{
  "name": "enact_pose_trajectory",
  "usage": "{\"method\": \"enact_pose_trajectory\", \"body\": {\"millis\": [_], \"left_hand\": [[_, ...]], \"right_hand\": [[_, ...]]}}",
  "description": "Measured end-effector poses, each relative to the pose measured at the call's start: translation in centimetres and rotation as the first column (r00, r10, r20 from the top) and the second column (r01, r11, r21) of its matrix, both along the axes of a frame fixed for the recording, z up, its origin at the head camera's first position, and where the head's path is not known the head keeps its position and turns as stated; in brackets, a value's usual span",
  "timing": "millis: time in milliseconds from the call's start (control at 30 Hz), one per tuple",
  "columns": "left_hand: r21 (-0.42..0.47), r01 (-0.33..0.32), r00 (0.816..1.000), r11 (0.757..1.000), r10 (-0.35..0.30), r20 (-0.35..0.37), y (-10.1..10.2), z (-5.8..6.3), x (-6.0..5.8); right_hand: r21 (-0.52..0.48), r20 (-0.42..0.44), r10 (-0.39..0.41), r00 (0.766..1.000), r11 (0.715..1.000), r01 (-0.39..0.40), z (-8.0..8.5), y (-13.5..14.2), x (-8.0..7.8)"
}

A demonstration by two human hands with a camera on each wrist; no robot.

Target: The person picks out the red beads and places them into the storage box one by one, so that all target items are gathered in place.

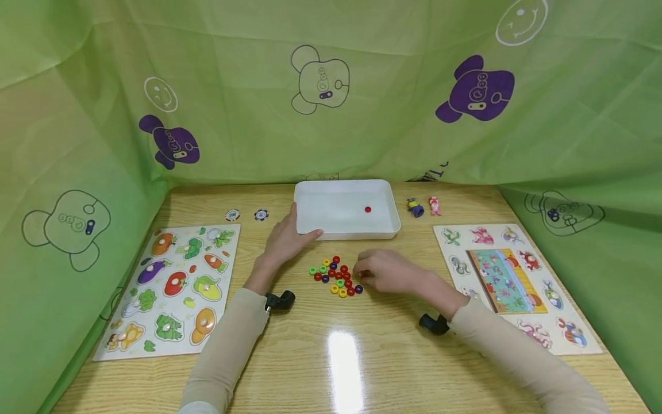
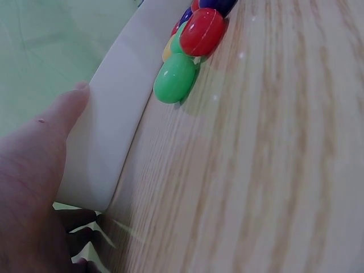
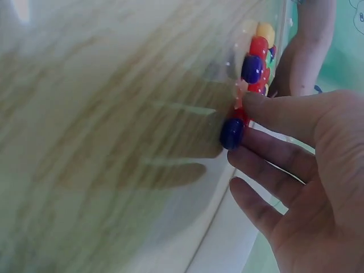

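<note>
A shallow white tray [image 1: 338,236] stands at the back of the table with one red bead [image 1: 368,210] inside. My left hand [image 1: 284,238] grips its near-left corner, thumb along the front wall and fingers round the left side. In front of the tray lies a loose cluster of red, yellow, green and purple ring-shaped beads [image 1: 332,273]. My right hand [image 1: 385,270] is at the cluster's right edge, fingers pointing down at the beads. In the right wrist view, the thumb [image 3: 267,111] and fingers are apart beside a purple bead [image 3: 231,133]; the index fingertip is hidden.
A vegetable puzzle board [image 1: 178,310] lies on the left, a sea-animal puzzle board [image 1: 455,247] on the right. Two poker chips [image 1: 261,215] are left of the tray; a blue-and-yellow figure [image 1: 415,208] and a pink figure [image 1: 435,206] are right of it. Green cloth [image 1: 248,138] encloses the table.
</note>
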State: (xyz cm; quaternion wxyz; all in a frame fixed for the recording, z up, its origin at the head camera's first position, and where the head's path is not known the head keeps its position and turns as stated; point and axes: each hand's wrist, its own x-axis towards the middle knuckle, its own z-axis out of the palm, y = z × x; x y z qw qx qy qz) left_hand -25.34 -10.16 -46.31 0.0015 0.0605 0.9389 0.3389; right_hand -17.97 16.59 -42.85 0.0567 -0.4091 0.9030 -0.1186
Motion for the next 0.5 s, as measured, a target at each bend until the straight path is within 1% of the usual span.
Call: {"method": "enact_pose_trajectory", "body": {"millis": [133, 233, 433, 500], "left_hand": [[-0.004, 0.000, 1.000, 1.000, 0.000, 0.001, -0.02, -0.05, -0.01], [-0.004, -0.001, 1.000, 1.000, 0.001, -0.003, -0.02, -0.14, -0.03], [-0.013, -0.002, 1.000, 1.000, 0.002, -0.001, -0.05, -0.07, -0.01], [-0.014, 0.000, 1.000, 1.000, 0.000, 0.002, -0.04, -0.03, 0.03]], "right_hand": [[-0.001, -0.033, 0.014, 0.999, 1.000, -0.014, -0.20, -0.14, 0.07], [0.004, -0.040, -0.008, 0.999, 1.000, 0.008, -0.22, -0.19, 0.01], [0.007, 0.012, -0.057, 0.998, 0.998, 0.057, -0.08, -0.22, -0.28], [-0.010, 0.023, -0.064, 0.998, 0.998, 0.064, 0.08, -0.27, -0.48]]}}
